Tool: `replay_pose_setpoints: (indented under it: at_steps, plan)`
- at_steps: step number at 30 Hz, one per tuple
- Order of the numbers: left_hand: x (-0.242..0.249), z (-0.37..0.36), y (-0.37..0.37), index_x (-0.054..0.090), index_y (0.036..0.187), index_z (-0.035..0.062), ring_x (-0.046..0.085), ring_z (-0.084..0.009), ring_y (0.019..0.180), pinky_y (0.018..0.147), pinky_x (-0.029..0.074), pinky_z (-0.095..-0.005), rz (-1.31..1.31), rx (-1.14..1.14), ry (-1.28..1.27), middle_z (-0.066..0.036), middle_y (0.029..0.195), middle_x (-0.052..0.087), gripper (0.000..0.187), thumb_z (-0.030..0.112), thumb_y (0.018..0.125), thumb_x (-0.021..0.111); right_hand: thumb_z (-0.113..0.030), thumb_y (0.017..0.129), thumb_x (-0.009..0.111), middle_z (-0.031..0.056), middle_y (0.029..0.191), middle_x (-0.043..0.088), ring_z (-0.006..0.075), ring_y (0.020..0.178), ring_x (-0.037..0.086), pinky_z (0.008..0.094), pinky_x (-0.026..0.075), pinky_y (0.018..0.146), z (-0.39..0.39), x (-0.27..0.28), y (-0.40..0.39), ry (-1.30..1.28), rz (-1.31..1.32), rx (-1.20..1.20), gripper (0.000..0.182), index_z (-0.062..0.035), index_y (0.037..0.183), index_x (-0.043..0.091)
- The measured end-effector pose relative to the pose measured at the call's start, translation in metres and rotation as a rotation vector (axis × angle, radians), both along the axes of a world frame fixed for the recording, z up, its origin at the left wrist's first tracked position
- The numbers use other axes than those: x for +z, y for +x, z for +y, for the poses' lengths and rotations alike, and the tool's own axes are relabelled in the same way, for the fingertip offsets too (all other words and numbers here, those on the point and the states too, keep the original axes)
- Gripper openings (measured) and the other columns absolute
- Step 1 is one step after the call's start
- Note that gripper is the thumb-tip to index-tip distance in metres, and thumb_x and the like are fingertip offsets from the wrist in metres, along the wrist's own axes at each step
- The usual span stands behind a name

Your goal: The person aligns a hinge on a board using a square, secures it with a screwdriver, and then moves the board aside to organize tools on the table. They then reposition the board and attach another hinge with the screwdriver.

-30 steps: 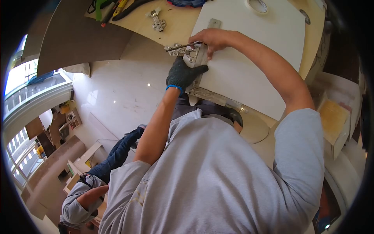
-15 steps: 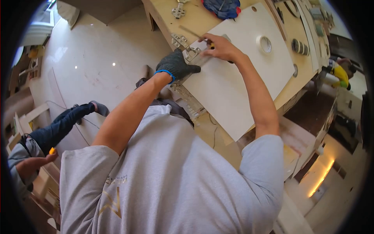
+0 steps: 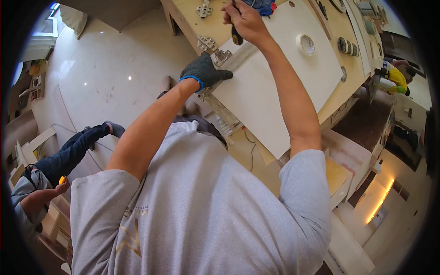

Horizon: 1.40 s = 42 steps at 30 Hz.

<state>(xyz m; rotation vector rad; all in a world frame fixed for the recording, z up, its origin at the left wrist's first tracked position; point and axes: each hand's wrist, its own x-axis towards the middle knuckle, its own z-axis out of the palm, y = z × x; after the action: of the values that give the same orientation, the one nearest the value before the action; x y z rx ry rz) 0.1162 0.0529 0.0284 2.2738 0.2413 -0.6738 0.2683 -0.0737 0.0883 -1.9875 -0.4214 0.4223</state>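
My left hand [image 3: 201, 73], in a dark knitted glove with a blue cuff, lies at the near-left edge of a white panel [image 3: 275, 87]. Its fingers are bent against a metal cabinet hinge [image 3: 222, 56], and the thumb stretches over the panel. Raised above the panel's far part, my bare right hand [image 3: 250, 24] is closed round a screwdriver [image 3: 236, 36] with a black and yellow handle. The screwdriver's tip cannot be seen. A greyish flat strip [image 3: 243, 53] lies along the panel's edge beside the hinge.
Another hinge [image 3: 204, 9] lies on the wooden workbench [image 3: 183, 13]. A roll of tape [image 3: 305, 44] sits on the panel, and a dark striped roll [image 3: 348, 46] lies beyond it. One person [image 3: 50, 169] stands at left; another, in yellow [image 3: 395, 78], is far right.
My right hand has moved up and away from the hinge with the screwdriver, whose handle now shows below the fist. My left hand stays by the hinge.
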Motion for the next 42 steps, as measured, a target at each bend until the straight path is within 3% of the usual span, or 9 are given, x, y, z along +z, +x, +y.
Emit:
replay_pose_setpoints:
  at_steps: [2,4,8,11,18,24,28,34,42]
  plan:
    - [-0.004,0.000,0.000,0.052,0.137,-0.0047,0.063,-0.0381,0.120,0.102,0.049,-0.0416,-0.025,-0.003,0.006,-0.027,0.129,0.064,0.101,0.063,0.067,0.081,-0.031,0.090,0.074,0.0207,0.110,0.072,0.0299,0.100,0.071,0.0453,0.053,0.090,0.006,0.001,-0.005,-0.109,-0.103,0.069,0.060,-0.0116,0.143,0.054]
    - [-0.004,0.000,-0.001,0.053,0.133,-0.0089,0.067,-0.0366,0.113,0.096,0.052,-0.0416,-0.061,-0.004,0.014,-0.027,0.124,0.067,0.105,0.067,0.065,0.080,-0.030,0.105,0.056,0.0048,0.077,0.069,0.0161,0.071,0.067,0.0317,0.052,0.068,0.020,0.001,-0.027,0.126,-0.331,0.083,0.027,-0.0046,0.100,0.064]
    - [0.001,0.001,0.000,0.055,0.131,-0.0086,0.067,-0.0373,0.112,0.095,0.052,-0.0420,-0.036,-0.004,0.032,-0.027,0.122,0.067,0.104,0.067,0.065,0.081,-0.032,0.105,0.056,0.0051,0.077,0.070,0.0184,0.072,0.068,0.0334,0.052,0.069,0.010,-0.026,-0.030,0.104,-0.244,0.077,0.029,-0.0055,0.093,0.061]
    - [-0.003,0.002,-0.002,0.056,0.129,-0.0086,0.067,-0.0377,0.111,0.094,0.053,-0.0422,-0.048,0.009,0.012,-0.027,0.120,0.068,0.102,0.067,0.065,0.081,-0.032,0.105,0.056,0.0055,0.075,0.069,0.0185,0.071,0.067,0.0336,0.052,0.069,0.005,-0.022,-0.032,0.043,-0.306,0.054,0.030,-0.0055,0.092,0.060]
    - [0.004,0.003,0.002,0.057,0.130,-0.0067,0.067,-0.0382,0.112,0.096,0.052,-0.0425,0.001,0.004,0.012,-0.027,0.121,0.068,0.099,0.065,0.066,0.081,-0.030,0.094,0.071,0.0167,0.088,0.069,0.0346,0.079,0.067,0.0419,0.052,0.073,-0.009,-0.021,-0.033,-0.201,-0.324,0.195,0.038,-0.0074,0.118,0.054]
    - [0.010,0.002,0.002,0.055,0.134,-0.0051,0.065,-0.0378,0.114,0.097,0.051,-0.0424,0.003,0.015,0.017,-0.026,0.124,0.067,0.099,0.064,0.067,0.081,-0.029,0.094,0.069,0.0255,0.092,0.069,0.0442,0.092,0.067,0.0495,0.051,0.078,0.005,-0.013,-0.022,-0.201,-0.495,0.180,0.042,0.0007,0.118,0.051]
    - [0.004,0.002,0.002,0.055,0.135,-0.0024,0.064,-0.0374,0.117,0.099,0.050,-0.0421,0.017,0.013,0.020,-0.025,0.126,0.066,0.097,0.063,0.068,0.080,-0.032,0.095,0.068,0.0265,0.092,0.069,0.0463,0.090,0.066,0.0508,0.051,0.078,-0.002,-0.023,-0.027,-0.354,-0.334,0.284,0.044,0.0004,0.119,0.050]
    - [0.000,0.002,0.002,0.055,0.130,-0.0096,0.068,-0.0374,0.109,0.093,0.054,-0.0424,-0.032,0.001,0.028,-0.027,0.119,0.068,0.104,0.067,0.064,0.081,-0.027,0.095,0.070,0.0243,0.090,0.069,0.0446,0.087,0.067,0.0490,0.051,0.075,-0.003,-0.011,-0.032,-0.083,-0.571,0.169,0.040,-0.0030,0.119,0.049]
    - [-0.001,0.003,0.002,0.055,0.131,-0.0097,0.068,-0.0372,0.110,0.093,0.053,-0.0420,-0.046,0.004,0.010,-0.027,0.119,0.068,0.104,0.068,0.066,0.080,-0.024,0.095,0.070,0.0213,0.084,0.068,0.0420,0.082,0.068,0.0473,0.051,0.071,-0.005,-0.007,-0.039,-0.106,-0.575,0.175,0.039,-0.0052,0.120,0.047]
